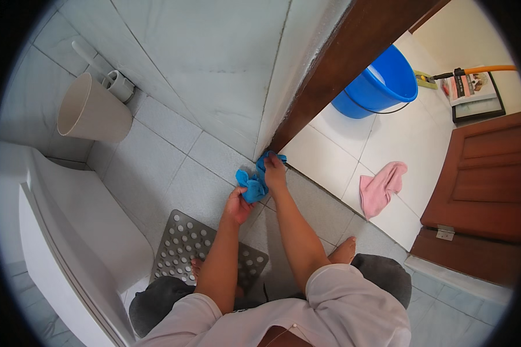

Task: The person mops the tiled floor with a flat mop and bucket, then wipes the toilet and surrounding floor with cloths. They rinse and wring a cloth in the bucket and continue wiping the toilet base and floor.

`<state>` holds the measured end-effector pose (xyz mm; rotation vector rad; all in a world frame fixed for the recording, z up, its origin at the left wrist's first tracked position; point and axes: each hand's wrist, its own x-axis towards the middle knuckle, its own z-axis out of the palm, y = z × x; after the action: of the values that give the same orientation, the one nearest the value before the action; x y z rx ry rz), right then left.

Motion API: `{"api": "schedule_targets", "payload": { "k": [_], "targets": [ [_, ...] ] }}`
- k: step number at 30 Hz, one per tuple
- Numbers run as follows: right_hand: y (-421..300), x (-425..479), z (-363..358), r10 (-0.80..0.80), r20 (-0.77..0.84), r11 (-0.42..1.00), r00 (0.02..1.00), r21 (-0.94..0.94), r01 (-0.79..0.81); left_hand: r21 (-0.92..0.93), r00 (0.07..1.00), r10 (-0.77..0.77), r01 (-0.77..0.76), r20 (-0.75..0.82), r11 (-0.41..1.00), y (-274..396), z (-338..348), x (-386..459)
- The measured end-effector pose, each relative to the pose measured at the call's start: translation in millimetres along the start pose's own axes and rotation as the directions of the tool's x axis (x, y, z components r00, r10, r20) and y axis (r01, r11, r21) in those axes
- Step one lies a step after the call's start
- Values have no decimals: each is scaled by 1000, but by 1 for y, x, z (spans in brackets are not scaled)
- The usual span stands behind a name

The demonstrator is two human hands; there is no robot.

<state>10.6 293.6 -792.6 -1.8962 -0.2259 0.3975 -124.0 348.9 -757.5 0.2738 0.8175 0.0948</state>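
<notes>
A bunched blue cloth (254,189) is gripped by both of my hands. My left hand (239,208) pinches its lower end just above the grey floor tiles (199,186). Farther up, my right hand (275,172) presses the other end against the foot of the brown wooden door frame (317,78), where it meets the tiled wall corner. Part of the cloth is hidden under my right fingers. Across the threshold, right of my hands, a crumpled pink cloth (382,188) lies on the white tiles (330,139).
Past the frame stands a blue bucket (360,102). An orange-handled tool (488,69) leans near a stack of books or frames (477,97). The wooden door (482,182) stands at right. A beige bin (100,110), toilet brush holder (122,86), white toilet (82,208) and perforated mat (178,247) are left.
</notes>
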Motion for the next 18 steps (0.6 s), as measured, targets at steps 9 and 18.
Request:
{"api": "schedule_targets", "payload": {
  "k": [9, 18],
  "targets": [
    [7, -7, 4, -18, 36, 984, 999, 180, 12, -14, 999, -3, 2, -38, 1000, -7, -6, -1],
    [-9, 2, 10, -235, -149, 961, 960, 112, 252, 31, 1000, 18, -18, 14, 999, 4, -8, 9]
  ]
}}
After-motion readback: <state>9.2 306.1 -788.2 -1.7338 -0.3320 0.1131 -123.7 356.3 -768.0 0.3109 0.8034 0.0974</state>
